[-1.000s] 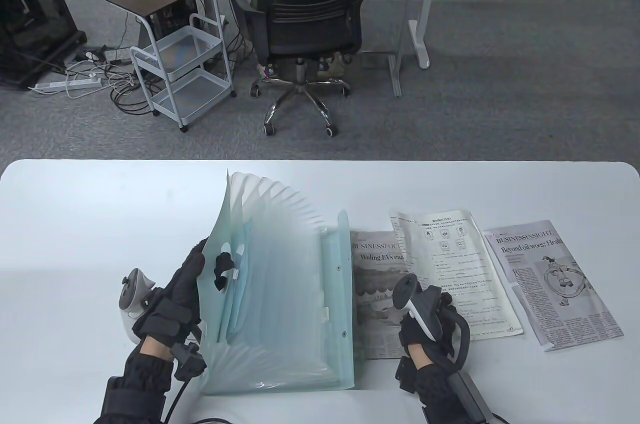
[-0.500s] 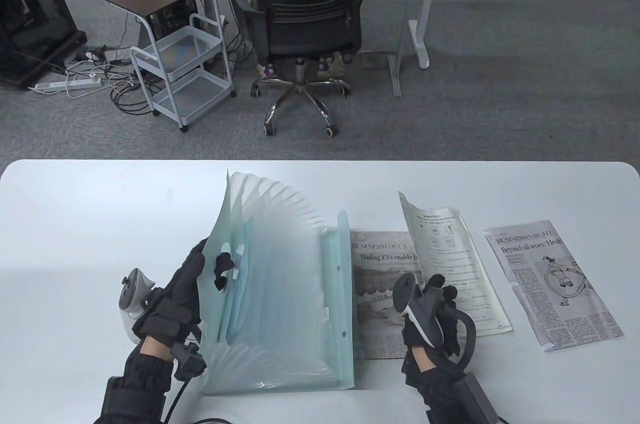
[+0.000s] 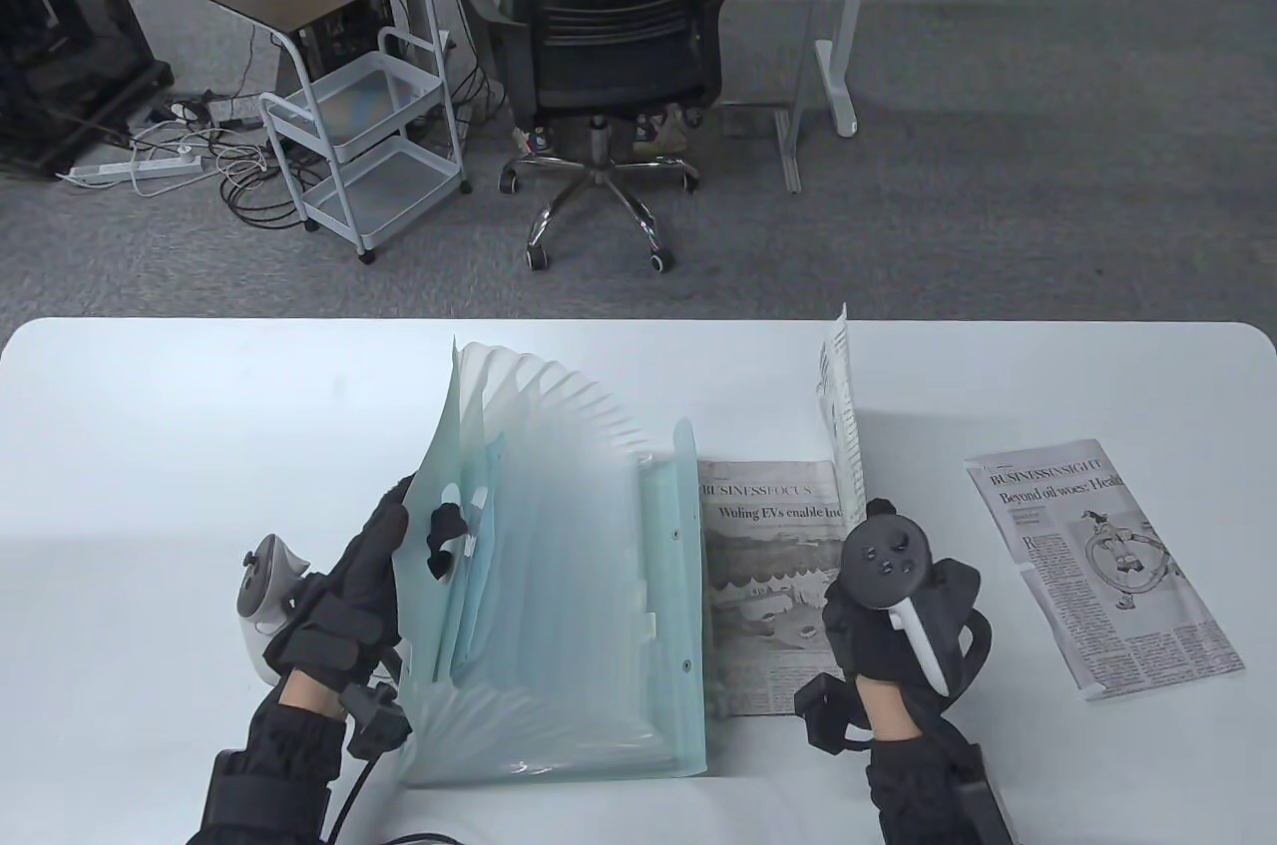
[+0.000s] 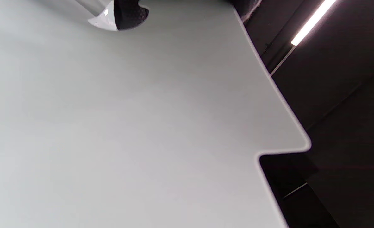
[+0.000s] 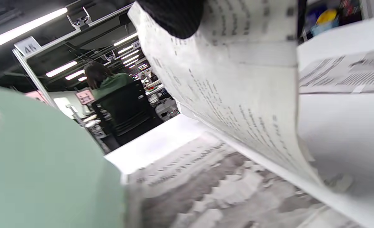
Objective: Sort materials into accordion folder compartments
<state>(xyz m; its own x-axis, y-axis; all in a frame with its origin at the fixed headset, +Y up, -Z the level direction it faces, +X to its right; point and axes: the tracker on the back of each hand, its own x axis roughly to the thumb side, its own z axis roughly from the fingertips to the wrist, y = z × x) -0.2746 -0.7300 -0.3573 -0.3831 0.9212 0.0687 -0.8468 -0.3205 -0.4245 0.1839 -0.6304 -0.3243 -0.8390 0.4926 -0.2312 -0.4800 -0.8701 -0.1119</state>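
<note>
A: Step in hand?
B: Right hand grips the worksheet, lifted on edge above the table. Left hand holds the accordion folder fanned open, fingers on its front flap.
A: Next?
B: Likely carry it left and drop its edge into a pocket.
A: Count?
B: One folder, one worksheet, two newspaper clippings lying flat.

Both hands in black gloves: left hand white tracker, right hand black tracker; black cuffs, cables.
</note>
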